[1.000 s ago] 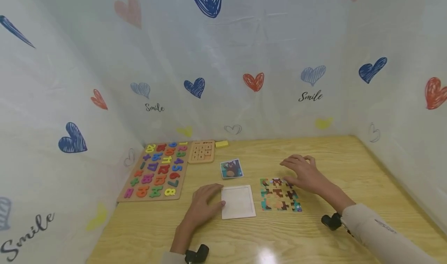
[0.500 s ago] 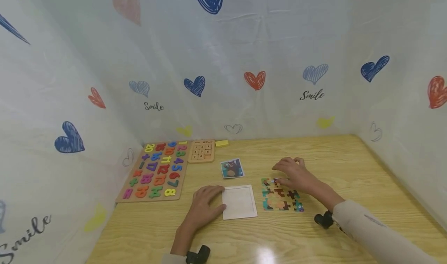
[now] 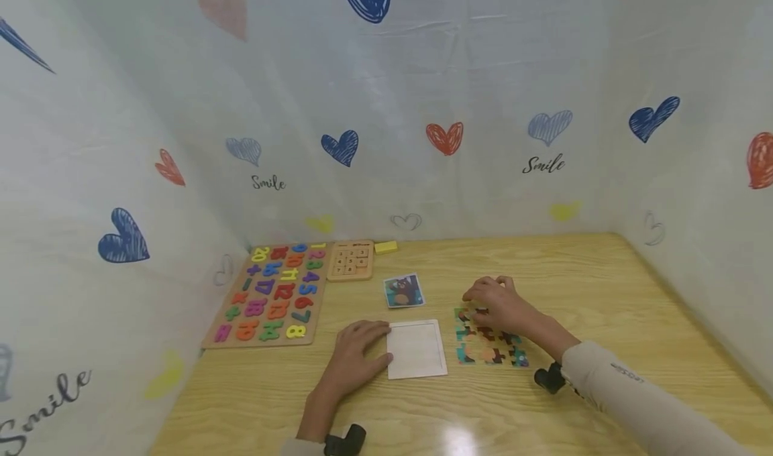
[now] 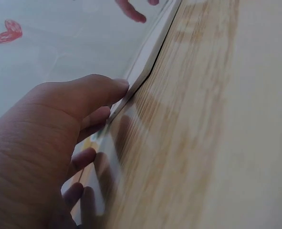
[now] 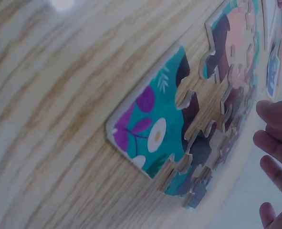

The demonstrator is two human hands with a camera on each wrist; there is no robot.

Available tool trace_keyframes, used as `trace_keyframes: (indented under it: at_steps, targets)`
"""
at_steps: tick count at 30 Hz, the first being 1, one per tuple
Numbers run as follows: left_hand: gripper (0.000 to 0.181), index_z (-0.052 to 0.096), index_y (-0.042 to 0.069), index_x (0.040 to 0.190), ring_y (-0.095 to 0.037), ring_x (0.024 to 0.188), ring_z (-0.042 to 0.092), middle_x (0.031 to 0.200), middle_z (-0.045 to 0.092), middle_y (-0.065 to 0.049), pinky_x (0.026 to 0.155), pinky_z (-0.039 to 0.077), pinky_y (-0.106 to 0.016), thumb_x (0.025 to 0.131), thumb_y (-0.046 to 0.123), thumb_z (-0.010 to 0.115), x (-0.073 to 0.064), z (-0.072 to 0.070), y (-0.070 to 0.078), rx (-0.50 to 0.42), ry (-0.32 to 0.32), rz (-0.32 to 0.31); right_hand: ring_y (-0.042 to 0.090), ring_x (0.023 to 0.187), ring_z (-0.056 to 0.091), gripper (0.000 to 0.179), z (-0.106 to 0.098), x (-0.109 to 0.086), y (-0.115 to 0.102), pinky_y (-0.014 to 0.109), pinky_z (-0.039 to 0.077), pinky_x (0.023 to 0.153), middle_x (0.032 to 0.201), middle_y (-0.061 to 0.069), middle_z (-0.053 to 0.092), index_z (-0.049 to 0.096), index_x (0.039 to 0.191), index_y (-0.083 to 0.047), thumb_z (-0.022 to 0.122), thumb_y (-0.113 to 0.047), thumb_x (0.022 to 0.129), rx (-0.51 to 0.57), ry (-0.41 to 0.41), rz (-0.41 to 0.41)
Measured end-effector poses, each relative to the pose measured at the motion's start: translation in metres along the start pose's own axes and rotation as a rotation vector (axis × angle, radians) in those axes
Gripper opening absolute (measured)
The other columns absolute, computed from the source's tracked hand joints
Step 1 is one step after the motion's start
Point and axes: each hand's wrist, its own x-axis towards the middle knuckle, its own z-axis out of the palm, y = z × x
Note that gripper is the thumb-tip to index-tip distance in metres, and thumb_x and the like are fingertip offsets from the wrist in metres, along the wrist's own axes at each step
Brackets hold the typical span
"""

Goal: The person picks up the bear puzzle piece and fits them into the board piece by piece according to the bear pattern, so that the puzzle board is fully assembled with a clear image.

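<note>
A flat white square puzzle tray with a thin raised border lies mid-table. My left hand rests along its left side, the thumb and a fingertip touching the edge, the other fingers spread loosely. To the tray's right, jigsaw pieces with a bear picture lie in loose rows, slightly apart. Over their upper part reaches my right hand, fingers loosely bent, hiding some pieces. The right wrist view shows its fingers with nothing between them, and a teal flowered corner piece lying flat.
Behind the tray lies a square bear picture card. A board of colourful numbers fills the table's left side. Beside it are a wooden number slide puzzle and a yellow block. A heart-printed curtain surrounds the table.
My right hand has moved left across the upper pieces, towards the tray side. My left hand stays at the tray's left edge.
</note>
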Motion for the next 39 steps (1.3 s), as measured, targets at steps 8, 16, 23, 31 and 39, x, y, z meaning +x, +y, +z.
trace_keyframes:
  at_steps: [8, 16, 23, 31, 39]
  targets:
    - [0.048, 0.065, 0.022, 0.133, -0.027, 0.133, 0.044, 0.139, 0.058, 0.008, 0.112, 0.025, -0.056, 0.089, 0.040, 0.071, 0.000, 0.000, -0.001, 0.020, 0.007, 0.024, 0.025, 0.104, 0.056, 0.020, 0.007, 0.005, 0.001, 0.061, 0.031, 0.087, 0.107, 0.001, 0.070, 0.074, 0.108, -0.012, 0.077, -0.017, 0.089, 0.004, 0.007, -0.013]
    - [0.049, 0.064, 0.021, 0.135, -0.027, 0.134, 0.043, 0.140, 0.057, 0.006, 0.112, 0.025, -0.056, 0.090, 0.039, 0.070, -0.001, 0.000, 0.000, 0.040, 0.003, 0.035, 0.021, 0.101, 0.056, 0.015, 0.011, 0.007, 0.004, 0.059, 0.029, 0.088, 0.102, -0.003, 0.070, 0.076, 0.104, -0.015, 0.077, -0.015, 0.088, 0.039, -0.011, -0.017]
    - [0.050, 0.063, 0.022, 0.137, -0.025, 0.136, 0.041, 0.142, 0.056, 0.008, 0.113, 0.024, -0.054, 0.091, 0.042, 0.069, 0.000, 0.000, 0.000, 0.043, -0.005, 0.022, 0.021, 0.099, 0.057, 0.014, 0.012, 0.010, 0.004, 0.058, 0.029, 0.088, 0.100, -0.003, 0.070, 0.075, 0.101, -0.015, 0.078, -0.011, 0.087, 0.057, -0.004, -0.034]
    - [0.050, 0.063, 0.023, 0.137, -0.024, 0.136, 0.041, 0.142, 0.055, 0.009, 0.113, 0.024, -0.053, 0.091, 0.042, 0.069, 0.000, 0.000, 0.000, 0.040, -0.006, 0.016, 0.020, 0.091, 0.057, 0.011, 0.016, 0.010, 0.001, 0.061, 0.031, 0.087, 0.090, -0.005, 0.069, 0.075, 0.094, -0.015, 0.080, -0.013, 0.085, 0.021, 0.040, -0.044]
    - [0.050, 0.062, 0.022, 0.137, -0.025, 0.136, 0.041, 0.142, 0.055, 0.008, 0.114, 0.024, -0.053, 0.091, 0.041, 0.069, 0.001, -0.002, 0.001, 0.049, -0.012, 0.021, 0.025, 0.095, 0.056, 0.014, 0.013, 0.011, 0.002, 0.061, 0.032, 0.089, 0.091, -0.003, 0.067, 0.074, 0.092, -0.015, 0.080, -0.015, 0.079, -0.066, 0.027, 0.000]
